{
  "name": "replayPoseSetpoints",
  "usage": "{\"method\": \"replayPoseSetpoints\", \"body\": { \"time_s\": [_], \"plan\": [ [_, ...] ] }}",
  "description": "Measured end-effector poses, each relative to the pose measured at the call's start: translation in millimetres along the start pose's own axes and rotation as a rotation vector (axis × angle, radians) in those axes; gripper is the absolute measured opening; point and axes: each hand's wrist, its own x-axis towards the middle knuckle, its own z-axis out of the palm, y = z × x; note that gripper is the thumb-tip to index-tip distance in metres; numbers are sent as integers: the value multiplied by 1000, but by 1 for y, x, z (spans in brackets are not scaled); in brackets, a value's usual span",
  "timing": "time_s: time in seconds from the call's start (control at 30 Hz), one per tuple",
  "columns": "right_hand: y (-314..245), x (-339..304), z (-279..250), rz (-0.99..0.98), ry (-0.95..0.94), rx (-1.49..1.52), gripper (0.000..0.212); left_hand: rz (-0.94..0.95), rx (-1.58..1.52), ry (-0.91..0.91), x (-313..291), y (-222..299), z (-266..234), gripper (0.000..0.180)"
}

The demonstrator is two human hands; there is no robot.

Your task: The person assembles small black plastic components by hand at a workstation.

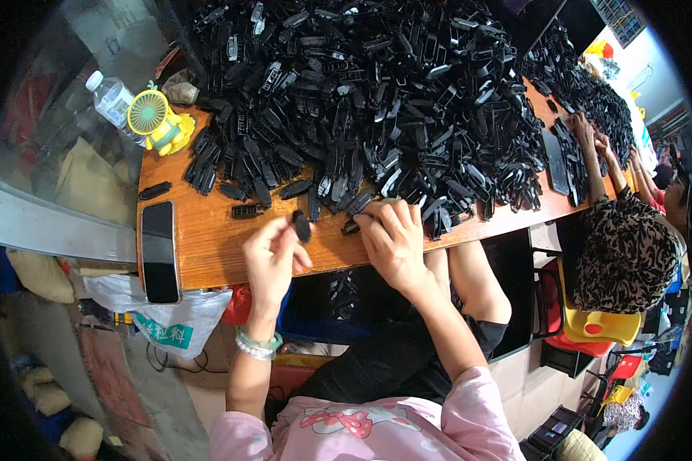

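Now I see the left hand (273, 250) pinching a black part (301, 227) above the table (207, 253); the right hand (394, 244) bends its fingers at the near edge of the heap (377, 100), their grasp, if any, impossible for me to tell. Plenty of parts appear left in the heap; I cannot distinguish finished ones. Leftward sit a phone (160, 253) and a fan (149, 113).
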Motion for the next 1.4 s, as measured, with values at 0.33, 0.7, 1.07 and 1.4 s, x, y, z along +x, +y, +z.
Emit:
{"method": "replayPoseSetpoints", "body": {
  "time_s": [0.33,0.7,1.07,1.4],
  "plan": [
    [-19,-9,0,28,-163,49,20,-189,-192,-126,-18,12,-1,22],
    [-36,-11,-32,351,-226,754,39,248,327,-268,-27,21,4,25],
    [-44,-20,-36,409,-233,742,37,329,377,-269,-25,35,13,23],
    [-53,-19,-43,437,-141,633,41,432,403,-335,-19,46,17,20]
  ]
}}
